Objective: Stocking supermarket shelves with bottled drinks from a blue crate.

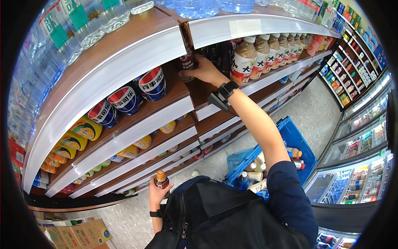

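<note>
My right hand (204, 70) reaches up onto a wooden shelf (199, 93) and grips a dark bottle (185, 63) standing at its left end, next to other dark bottles. A black band with a device sits on that wrist. Low down, close to my body, my left hand (156, 194) holds a small brown bottle with an orange cap (161, 180) upright. A black wristband is on that wrist too. To the right of the right hand stands a row of milky beige bottles with white caps (243, 58).
Blue, red and white bottles (124, 99) and yellow bottles (85, 129) lie on the left shelves. Clear water bottles (74, 29) fill the top shelf. A blue crate (290, 141) with several bottles stands on the floor. Refrigerated cases (360, 137) line the right; cardboard boxes (78, 232) sit lower left.
</note>
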Tool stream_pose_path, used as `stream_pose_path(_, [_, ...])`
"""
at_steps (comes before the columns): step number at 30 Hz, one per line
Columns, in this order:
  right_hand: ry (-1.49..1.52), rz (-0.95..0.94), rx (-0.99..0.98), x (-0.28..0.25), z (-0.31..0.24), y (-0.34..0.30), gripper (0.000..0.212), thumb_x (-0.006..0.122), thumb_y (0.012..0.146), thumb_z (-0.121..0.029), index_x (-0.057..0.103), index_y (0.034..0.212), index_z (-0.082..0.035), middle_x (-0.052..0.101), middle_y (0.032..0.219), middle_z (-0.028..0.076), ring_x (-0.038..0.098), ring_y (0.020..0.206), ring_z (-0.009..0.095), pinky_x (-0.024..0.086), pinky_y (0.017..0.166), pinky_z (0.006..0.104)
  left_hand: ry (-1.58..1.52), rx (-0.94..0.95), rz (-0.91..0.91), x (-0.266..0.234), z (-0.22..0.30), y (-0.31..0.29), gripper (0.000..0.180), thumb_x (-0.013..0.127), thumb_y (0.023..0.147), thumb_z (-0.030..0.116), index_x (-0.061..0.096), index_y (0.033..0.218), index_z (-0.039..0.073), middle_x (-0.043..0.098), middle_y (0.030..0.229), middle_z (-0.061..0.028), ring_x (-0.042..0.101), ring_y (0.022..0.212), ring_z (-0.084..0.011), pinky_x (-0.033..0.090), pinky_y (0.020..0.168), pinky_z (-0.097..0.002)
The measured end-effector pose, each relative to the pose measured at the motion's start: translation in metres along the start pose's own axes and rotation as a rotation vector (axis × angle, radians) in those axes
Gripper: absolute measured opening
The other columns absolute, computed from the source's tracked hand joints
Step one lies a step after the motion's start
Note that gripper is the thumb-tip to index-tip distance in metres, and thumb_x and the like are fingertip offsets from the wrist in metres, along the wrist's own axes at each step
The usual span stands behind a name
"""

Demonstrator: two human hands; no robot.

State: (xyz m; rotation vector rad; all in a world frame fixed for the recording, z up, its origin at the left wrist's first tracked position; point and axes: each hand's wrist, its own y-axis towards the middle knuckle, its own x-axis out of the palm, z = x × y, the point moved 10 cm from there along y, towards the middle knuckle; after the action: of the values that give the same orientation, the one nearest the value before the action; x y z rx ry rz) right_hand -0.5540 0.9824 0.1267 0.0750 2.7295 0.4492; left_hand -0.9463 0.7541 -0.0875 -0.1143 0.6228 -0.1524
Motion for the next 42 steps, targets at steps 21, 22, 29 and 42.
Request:
stream_pose_path(21, [-0.372, 0.292, -0.015, -0.014, -0.031, -0.022, 0.062, 0.081, 0.063, -0.041, 0.063, 0.105, 0.000, 0.067, 0.099, 0.023, 0.065, 0.093, 0.038, 0.052, 0.081, 0.0423, 0.044, -0.006, 0.007, -0.016, -0.023, -0.022, 0.074, 0.089, 0.059, 0.029, 0.050, 0.113, -0.003, 0.065, 0.100, -0.0165, 0.064, 0.090, -0.0246, 0.050, 0.081, -0.0357])
stream_pose_path(22, [-0.309, 0.254, 0.001, -0.012, -0.022, -0.017, 0.065, 0.081, 0.063, -0.041, 0.061, 0.107, 0.003, 0.066, 0.100, 0.025, 0.064, 0.095, 0.039, 0.051, 0.083, 0.0422, 0.030, 0.022, -0.011, -0.014, -0.019, -0.020, 0.073, 0.089, 0.060, 0.029, 0.050, 0.113, -0.002, 0.065, 0.100, -0.0159, 0.064, 0.090, -0.0243, 0.050, 0.081, -0.0353])
stream_pose_path(29, [-0.114, 0.266, 0.076, -0.013, -0.010, -0.016, 0.068, 0.078, 0.067, -0.032, 0.054, 0.118, 0.006, 0.064, 0.105, 0.027, 0.063, 0.101, 0.036, 0.050, 0.086, 0.0377, 0.040, 0.101, -0.075, 0.007, -0.003, -0.019, 0.072, 0.090, 0.061, 0.024, 0.049, 0.113, -0.004, 0.061, 0.102, -0.0134, 0.060, 0.091, -0.0208, 0.048, 0.083, -0.0342])
stream_pose_path(42, [-0.164, 0.325, 0.264, -0.044, 0.010, -0.030, 0.085, 0.084, 0.057, -0.032, 0.046, 0.129, -0.009, 0.060, 0.119, 0.015, 0.055, 0.114, 0.038, 0.043, 0.093, 0.0549, 0.192, 0.025, -0.168, 0.023, 0.041, -0.037, 0.071, 0.089, 0.062, 0.030, 0.052, 0.111, -0.005, 0.062, 0.099, -0.0124, 0.060, 0.088, -0.0205, 0.048, 0.082, -0.0343])
